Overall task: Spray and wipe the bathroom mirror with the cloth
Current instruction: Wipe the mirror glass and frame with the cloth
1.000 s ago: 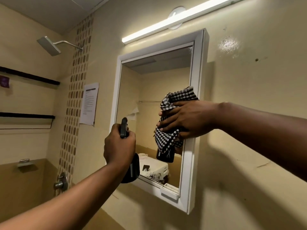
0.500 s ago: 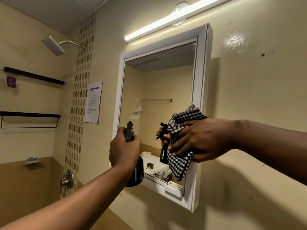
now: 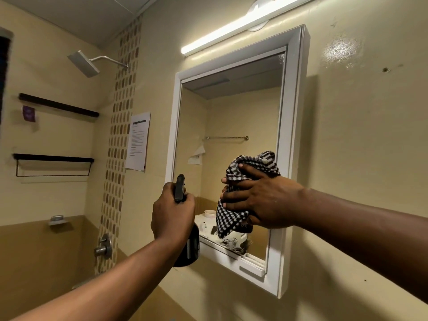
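Observation:
The white-framed bathroom mirror hangs on the yellow wall ahead. My right hand presses a bunched black-and-white checked cloth flat against the lower right part of the glass. My left hand grips a black spray bottle upright in front of the mirror's lower left corner, with the nozzle head sticking up above my fingers. The bottle's body is partly hidden by my hand and wrist.
A lit tube light runs above the mirror. A paper notice is stuck to the wall left of it. A shower head, two dark wall racks and a tap valve are at the left.
My right hand slid the cloth down the right side of the glass, then left toward the lower middle. The left hand held the bottle steady.

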### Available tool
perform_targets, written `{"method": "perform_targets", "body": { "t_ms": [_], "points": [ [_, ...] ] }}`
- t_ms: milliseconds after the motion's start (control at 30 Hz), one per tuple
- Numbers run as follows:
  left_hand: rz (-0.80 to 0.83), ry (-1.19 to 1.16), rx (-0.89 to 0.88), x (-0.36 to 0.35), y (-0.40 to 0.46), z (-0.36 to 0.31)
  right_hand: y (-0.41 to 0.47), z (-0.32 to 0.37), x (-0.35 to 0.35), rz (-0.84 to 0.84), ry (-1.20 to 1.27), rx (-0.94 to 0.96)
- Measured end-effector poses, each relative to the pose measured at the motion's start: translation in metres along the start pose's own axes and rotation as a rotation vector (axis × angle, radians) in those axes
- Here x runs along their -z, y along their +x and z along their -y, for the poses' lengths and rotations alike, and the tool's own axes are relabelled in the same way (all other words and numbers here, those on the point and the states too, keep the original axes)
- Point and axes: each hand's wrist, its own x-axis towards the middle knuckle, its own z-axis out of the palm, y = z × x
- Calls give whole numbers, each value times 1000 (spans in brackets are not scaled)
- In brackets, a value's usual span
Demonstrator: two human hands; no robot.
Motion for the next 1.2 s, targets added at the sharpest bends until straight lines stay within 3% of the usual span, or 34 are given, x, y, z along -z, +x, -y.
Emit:
{"method": "perform_targets", "body": {
  "t_ms": [967,1200],
  "points": [
    [-153,36,0,27,91,69,214,13,-17,-104,31,-50],
    [-173,49,32,25,106,91,236,16,-18,-21,40,79]
  ]
}}
